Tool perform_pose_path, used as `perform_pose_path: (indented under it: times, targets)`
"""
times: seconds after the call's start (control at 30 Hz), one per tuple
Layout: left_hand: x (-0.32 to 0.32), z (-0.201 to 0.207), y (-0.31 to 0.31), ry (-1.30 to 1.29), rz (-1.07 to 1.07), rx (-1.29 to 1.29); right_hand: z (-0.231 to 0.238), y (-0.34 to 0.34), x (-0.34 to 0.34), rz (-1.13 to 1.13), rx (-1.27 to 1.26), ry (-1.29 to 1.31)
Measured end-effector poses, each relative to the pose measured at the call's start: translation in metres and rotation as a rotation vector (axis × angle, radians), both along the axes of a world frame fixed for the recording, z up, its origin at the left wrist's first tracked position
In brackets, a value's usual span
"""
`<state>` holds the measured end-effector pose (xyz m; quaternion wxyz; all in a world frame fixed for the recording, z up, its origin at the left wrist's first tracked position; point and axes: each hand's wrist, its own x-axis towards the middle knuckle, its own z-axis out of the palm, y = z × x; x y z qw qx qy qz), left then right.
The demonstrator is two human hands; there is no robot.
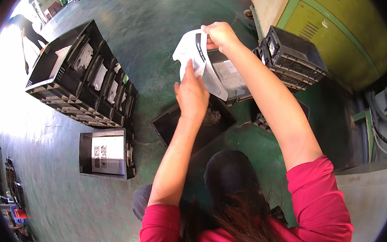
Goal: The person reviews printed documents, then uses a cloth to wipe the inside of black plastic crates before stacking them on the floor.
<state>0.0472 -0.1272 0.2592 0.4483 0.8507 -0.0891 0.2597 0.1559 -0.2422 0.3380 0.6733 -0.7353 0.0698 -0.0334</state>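
My right hand [221,36] pinches the upper edge of a thin, floppy white piece [189,46], like a plastic bag or sheet, with a black printed strip along it. It hangs in the air, its lower end reaching down to the right. Against its lower left part lies my left hand [192,94], the index finger stretched up onto it and the thumb apart. Below my hands, a black crate [161,123] stands on the floor, partly hidden by my left forearm. Some greyish material [212,117] lies inside it.
Tall stacked black crates [87,95] rise at the left. A small crate [126,158] holding a printed sheet [107,155] stands before them. More crates [295,56] are stacked at right, beside a yellow-green cabinet [331,28]. Another person [29,29] is far left.
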Motion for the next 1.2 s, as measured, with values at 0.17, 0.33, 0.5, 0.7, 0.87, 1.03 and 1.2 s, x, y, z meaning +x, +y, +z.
perform_pose_path:
  times: [0.17, 0.33, 0.5, 0.7, 0.87, 1.03, 1.2]
  targets:
    - [0.015, 0.015, 0.043, 0.106, -0.001, 0.010, -0.016, 0.015, -0.022, 0.270, -0.501, -0.251]
    - [0.038, 0.047, 0.117, 0.198, -0.222, 0.036, -0.017, -0.023, -0.039, 0.318, -0.994, -0.295]
    - [0.038, 0.093, 0.192, 0.425, -0.157, 0.502, 0.037, -0.011, -0.049, 0.859, -1.027, -0.198]
    - [0.030, 0.098, 0.127, 0.393, -0.550, 0.401, 0.079, 0.003, -0.050, 1.159, -1.123, -0.079]
    - [0.033, 0.096, 0.117, 0.388, -0.533, 0.260, 0.109, 0.003, -0.047, 0.947, -1.535, -0.121]
    - [0.033, 0.112, 0.112, 0.446, -0.531, 0.284, 0.081, 0.023, -0.058, 0.880, -1.241, -0.560]
    - [0.023, 0.124, 0.114, 0.372, -0.469, 0.364, 0.078, 0.039, -0.060, 0.884, -1.181, -0.495]
